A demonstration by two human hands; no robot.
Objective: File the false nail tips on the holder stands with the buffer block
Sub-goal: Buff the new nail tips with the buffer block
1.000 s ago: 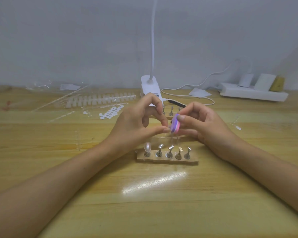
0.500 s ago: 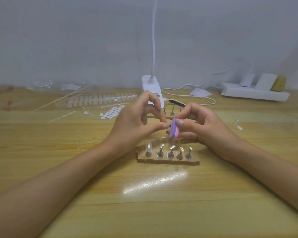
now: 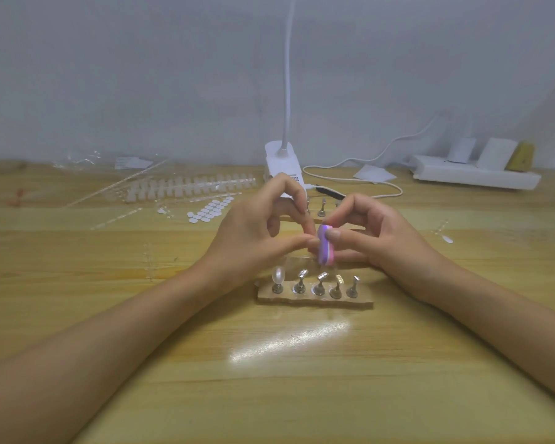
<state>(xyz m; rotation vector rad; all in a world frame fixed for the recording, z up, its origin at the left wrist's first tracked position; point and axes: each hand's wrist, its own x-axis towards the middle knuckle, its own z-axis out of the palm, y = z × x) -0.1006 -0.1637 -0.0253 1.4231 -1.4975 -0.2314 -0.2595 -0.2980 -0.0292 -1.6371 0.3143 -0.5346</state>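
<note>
the right hand (image 3: 377, 240) is pinching a pink and purple buffer block (image 3: 326, 249) upright over the middle of the worktop (image 3: 302, 379), just behind a row of holder stands (image 3: 314, 288). the left hand (image 3: 253, 240) is pressing thumb and forefinger together against the block; i cannot tell whether anything is held between them. one pearly nail tip (image 3: 278, 274) is sitting on the leftmost stand. the hands are hiding most of a second row of stands (image 3: 321, 208).

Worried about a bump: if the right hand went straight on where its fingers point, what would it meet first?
Probably the left hand, its fingertips pinched beside the buffer block the right hand holds; depth unclear.
</note>
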